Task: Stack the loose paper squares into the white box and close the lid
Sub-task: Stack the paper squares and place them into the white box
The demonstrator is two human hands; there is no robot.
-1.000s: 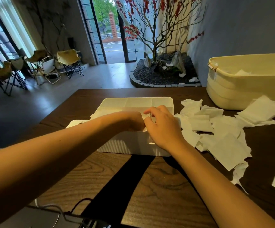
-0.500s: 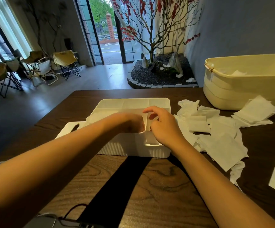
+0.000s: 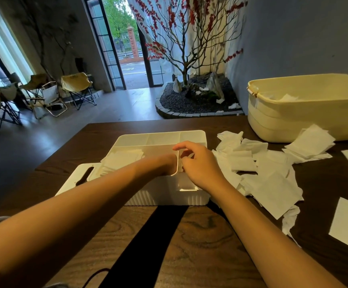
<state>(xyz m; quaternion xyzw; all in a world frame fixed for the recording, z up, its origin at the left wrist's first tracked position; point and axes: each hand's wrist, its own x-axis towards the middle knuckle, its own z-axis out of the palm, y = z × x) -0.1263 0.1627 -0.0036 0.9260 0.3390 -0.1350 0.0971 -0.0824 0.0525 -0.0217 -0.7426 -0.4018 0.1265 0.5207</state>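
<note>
A cream tub (image 3: 306, 113) sits on the wooden table (image 3: 200, 235), folding chairs (image 3: 76, 88) beyond.

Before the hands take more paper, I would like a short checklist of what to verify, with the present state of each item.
1. White box open for loading: ok, no lid covers it.
2. Lid within reach: ok, it lies flat at the box's left side.
3. Paper already in the box lying flat: cannot tell, the left forearm hides part of it.
4. Left hand free: cannot tell, it reaches down inside the box and its fingers are hidden.
5. Right hand free: cannot tell, its curled fingers sit at the divider.
6. Loose paper squares remaining: ok, many lie on the table to the right.
</note>
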